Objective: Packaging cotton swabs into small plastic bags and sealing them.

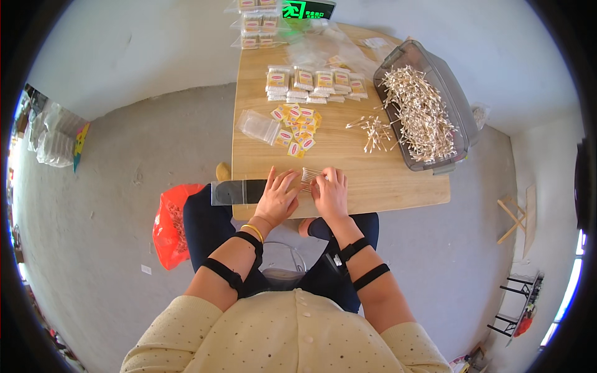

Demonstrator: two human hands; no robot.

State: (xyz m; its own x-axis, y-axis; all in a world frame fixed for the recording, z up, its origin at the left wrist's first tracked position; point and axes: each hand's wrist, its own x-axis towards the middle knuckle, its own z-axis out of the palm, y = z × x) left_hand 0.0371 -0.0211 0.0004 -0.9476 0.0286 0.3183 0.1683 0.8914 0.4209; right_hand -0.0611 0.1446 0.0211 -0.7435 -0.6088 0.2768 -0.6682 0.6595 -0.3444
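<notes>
A small row of cotton swabs (309, 176) lies near the front edge of the table, between my two hands. My right hand (331, 196) grips the row from its right side, fingers bent over it. At the left end of the row rests my left hand (277, 198), fingers spread and fingertips close to the swabs. Whether they touch is hard to make out. Beside my left wrist, a dark strip with a clear end (233, 192) sticks out past the table's left edge. Loose yellow and white cards (300, 127) lie beyond my hands.
At the right stands a grey plastic bin (398, 118) heaped with loose swabs; some swabs (373, 132) have spilled beside it. Clear bags (259, 126) lie left of the cards. Filled swab packs (311, 84) are stacked farther back. A red bag (169, 227) stands below on the left.
</notes>
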